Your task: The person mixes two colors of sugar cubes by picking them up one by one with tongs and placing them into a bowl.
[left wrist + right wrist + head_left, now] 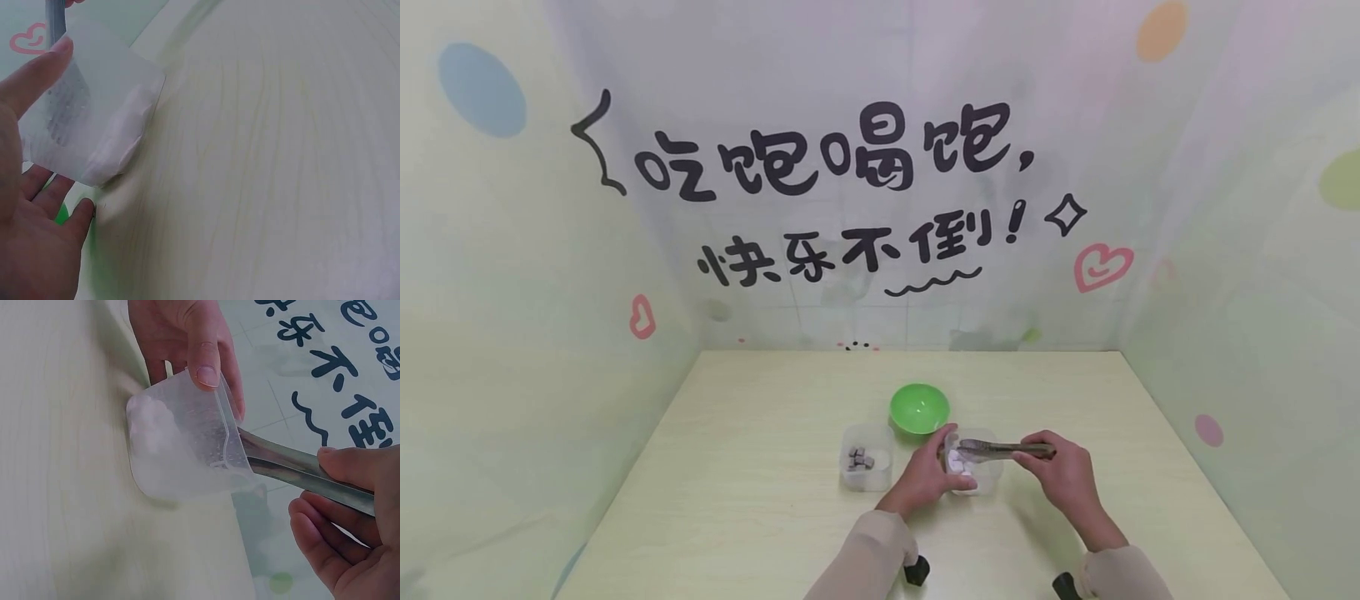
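My left hand (921, 477) grips a clear plastic container (988, 477) by its wall, thumb on one side and fingers on the other. The container leans on its side in the right wrist view, low over the table. White lumps (152, 425) lie gathered at its bottom. Metal tongs (1007, 450) are held in my right hand (1066, 477), thumb along one arm and fingers below. Their tips reach through the container's mouth; the dotted ends (69, 100) show through the wall in the left wrist view.
A green bowl (919, 408) stands just behind the container. To the left is a second clear container (853, 437) with several small grey cubes (860, 458) in it. Printed cloth walls (880, 67) enclose the wooden table (737, 483) at the back and sides.
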Available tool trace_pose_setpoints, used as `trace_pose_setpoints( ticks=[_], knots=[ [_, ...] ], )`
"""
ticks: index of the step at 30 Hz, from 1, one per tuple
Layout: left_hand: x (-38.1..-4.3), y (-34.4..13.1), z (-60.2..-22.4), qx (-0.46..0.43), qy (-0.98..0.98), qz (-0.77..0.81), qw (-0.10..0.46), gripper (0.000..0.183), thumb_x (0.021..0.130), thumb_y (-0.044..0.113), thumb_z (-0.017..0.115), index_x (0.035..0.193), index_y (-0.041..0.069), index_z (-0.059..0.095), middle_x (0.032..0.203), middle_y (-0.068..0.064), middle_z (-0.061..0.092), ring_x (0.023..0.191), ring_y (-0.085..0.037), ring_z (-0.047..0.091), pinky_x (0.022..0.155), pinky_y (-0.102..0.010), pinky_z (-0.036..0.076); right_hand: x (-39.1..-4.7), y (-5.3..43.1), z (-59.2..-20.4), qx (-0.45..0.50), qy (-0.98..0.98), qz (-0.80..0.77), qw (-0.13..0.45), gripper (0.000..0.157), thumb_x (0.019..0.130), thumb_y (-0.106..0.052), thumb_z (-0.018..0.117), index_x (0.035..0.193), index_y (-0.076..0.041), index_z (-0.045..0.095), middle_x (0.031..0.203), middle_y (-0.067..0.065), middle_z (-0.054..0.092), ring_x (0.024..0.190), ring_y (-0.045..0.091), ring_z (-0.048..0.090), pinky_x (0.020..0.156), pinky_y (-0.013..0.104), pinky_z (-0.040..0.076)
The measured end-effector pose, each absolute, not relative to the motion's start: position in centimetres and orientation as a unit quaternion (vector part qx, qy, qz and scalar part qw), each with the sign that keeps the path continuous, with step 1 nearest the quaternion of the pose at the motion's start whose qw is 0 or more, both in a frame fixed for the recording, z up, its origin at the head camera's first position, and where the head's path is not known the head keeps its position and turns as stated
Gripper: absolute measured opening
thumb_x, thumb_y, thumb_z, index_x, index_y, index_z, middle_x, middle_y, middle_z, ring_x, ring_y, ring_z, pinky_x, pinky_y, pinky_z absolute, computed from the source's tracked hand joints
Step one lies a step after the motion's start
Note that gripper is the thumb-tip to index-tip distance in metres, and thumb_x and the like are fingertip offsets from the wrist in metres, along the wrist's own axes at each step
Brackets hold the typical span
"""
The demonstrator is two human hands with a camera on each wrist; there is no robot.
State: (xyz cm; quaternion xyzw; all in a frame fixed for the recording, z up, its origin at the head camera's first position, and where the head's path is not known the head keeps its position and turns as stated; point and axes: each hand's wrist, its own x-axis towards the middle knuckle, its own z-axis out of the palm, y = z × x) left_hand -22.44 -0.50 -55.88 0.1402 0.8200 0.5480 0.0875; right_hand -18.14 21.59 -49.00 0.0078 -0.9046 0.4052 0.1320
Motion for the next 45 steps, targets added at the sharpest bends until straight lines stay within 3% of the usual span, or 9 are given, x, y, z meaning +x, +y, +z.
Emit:
trace_pose_setpoints(
  ticks=[12, 28, 45],
  knots=[
    [-22.4, -0.3, -56.7, 0.131, 0.812, 0.564, 0.079, 0.099, 0.067, 0.027, 0.090, 0.150, 0.016, 0.036, 0.148, -0.013, 0.043, 0.134, -0.033, 0.039, 0.110, -0.050, 0.030, -17.3, 22.5, -48.1, 0.015, -0.890, 0.420, 0.174, 0.020, 0.078, -0.016, 0.082, 0.092, -0.006, 0.072, 0.077, 0.004, 0.072, 0.059, 0.007, 0.054, 0.051, 0.024, 0.042],
    [-22.4, -0.2, -56.7, 0.127, 0.808, 0.571, 0.072, 0.101, 0.065, 0.029, 0.090, 0.149, 0.015, 0.036, 0.146, -0.012, 0.045, 0.133, -0.032, 0.041, 0.110, -0.049, 0.031, -17.7, 22.2, -47.8, -0.005, -0.851, 0.469, 0.235, 0.019, 0.076, -0.007, 0.082, 0.091, -0.003, 0.071, 0.076, 0.007, 0.072, 0.064, 0.002, 0.062, 0.054, 0.019, 0.047],
    [-22.1, 0.0, -56.7, 0.127, 0.800, 0.583, 0.060, 0.098, 0.068, 0.026, 0.089, 0.149, 0.012, 0.037, 0.147, -0.012, 0.044, 0.133, -0.031, 0.042, 0.110, -0.049, 0.030, -19.0, 20.3, -48.5, -0.026, -0.807, 0.538, 0.242, 0.022, 0.076, -0.007, 0.083, 0.094, -0.001, 0.072, 0.081, 0.013, 0.071, 0.065, 0.002, 0.062, 0.053, 0.018, 0.048]
  ],
)
